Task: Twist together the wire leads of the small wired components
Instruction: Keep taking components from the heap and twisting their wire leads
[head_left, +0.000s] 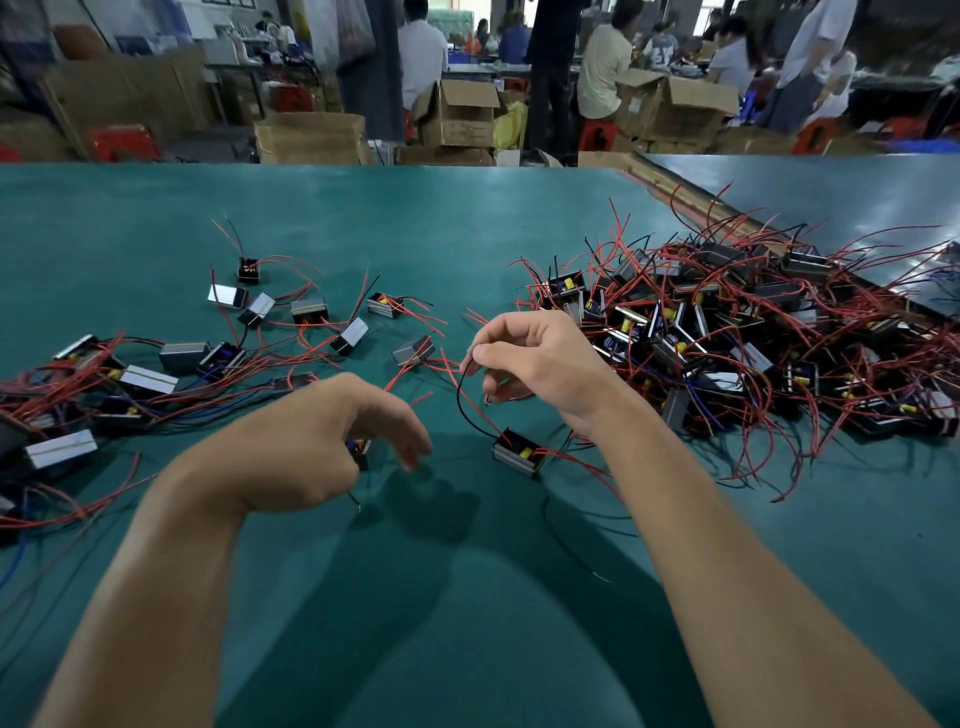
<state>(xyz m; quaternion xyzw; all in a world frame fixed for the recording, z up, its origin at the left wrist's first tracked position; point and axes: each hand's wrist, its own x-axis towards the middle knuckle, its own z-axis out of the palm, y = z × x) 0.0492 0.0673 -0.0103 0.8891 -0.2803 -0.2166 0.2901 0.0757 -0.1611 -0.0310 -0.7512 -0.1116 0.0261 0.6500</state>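
A small black wired component with a yellow part hangs just above the green table, its red and black leads running up to my right hand. That hand pinches the lead ends between thumb and fingers. My left hand is lower and to the left, fingers curled around another small component that shows only partly under the palm. A thin black lead pokes out below the left wrist.
A big tangled heap of components with red leads fills the right side of the table. A looser group of components lies scattered at the left and middle. Beyond the table's far edge stand cardboard boxes, red stools and several people.
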